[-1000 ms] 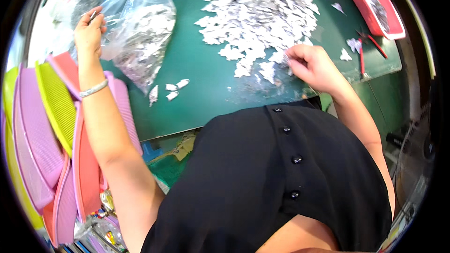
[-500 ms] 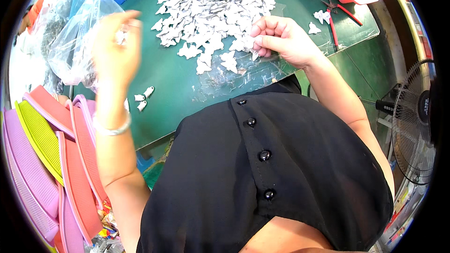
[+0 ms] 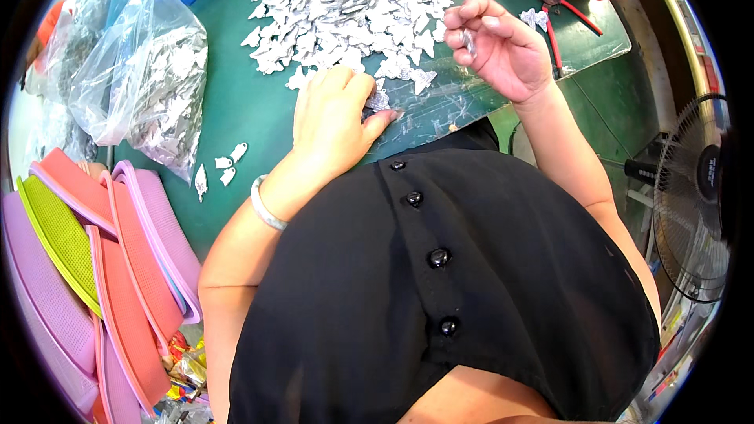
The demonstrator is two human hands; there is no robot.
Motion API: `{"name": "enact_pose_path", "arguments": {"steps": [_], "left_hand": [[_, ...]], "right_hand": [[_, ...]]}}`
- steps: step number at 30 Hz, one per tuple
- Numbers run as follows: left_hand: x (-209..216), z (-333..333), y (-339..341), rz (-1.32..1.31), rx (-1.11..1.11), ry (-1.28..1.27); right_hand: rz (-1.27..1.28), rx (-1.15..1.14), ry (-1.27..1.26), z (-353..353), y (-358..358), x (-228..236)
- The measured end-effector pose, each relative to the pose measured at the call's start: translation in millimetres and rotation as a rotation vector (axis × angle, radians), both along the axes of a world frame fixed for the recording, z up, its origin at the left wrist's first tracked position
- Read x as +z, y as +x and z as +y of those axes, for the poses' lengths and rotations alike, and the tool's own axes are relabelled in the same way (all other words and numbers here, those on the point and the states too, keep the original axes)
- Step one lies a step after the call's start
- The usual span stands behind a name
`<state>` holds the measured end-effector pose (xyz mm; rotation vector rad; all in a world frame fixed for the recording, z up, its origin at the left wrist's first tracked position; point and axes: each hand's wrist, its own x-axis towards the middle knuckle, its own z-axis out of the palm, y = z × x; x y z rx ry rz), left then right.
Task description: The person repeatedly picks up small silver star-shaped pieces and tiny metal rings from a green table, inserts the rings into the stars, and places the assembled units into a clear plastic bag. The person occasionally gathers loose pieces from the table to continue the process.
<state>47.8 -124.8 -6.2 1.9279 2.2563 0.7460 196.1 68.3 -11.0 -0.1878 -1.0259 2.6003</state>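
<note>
Beyond the left fingers (image 3: pixel 378 123), set against a silver piece (image 3: pixel 378 100) (grip unclear), a large pile (image 3: pixel 353 8) is left, while one shiny bit (image 3: pixel 469 43) is held by the right fingers (image 3: pixel 481 8) and a bag (image 3: pixel 169 78), leftward, is partly filled.

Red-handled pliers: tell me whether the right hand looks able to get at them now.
Probably yes: the red-handled pliers lie uncovered just right of the right hand, though the small silvery piece it holds might need setting down.
</note>
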Motion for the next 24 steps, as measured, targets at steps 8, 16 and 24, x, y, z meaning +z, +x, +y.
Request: {"name": "enact_pose_path", "arguments": {"steps": [8, 16, 24], "left_hand": [[2.1, 1.7, 3.3, -0.17, 0.032, -0.079], [3.2, -2.5, -5.8, -0.765, 0.213, -0.086], [5.1, -4.6, -29.1, -1.146, 0.215, -0.074]], "right_hand": [[-0.57, -0.055, 1.316, -26.3, -7.1, -0.5], [-0.538, 0.03, 1.623, -30.9, -11.3, 1.8], [-0.465, -0.025, 1.731, -37.8, -7.0, 2.7]]}}
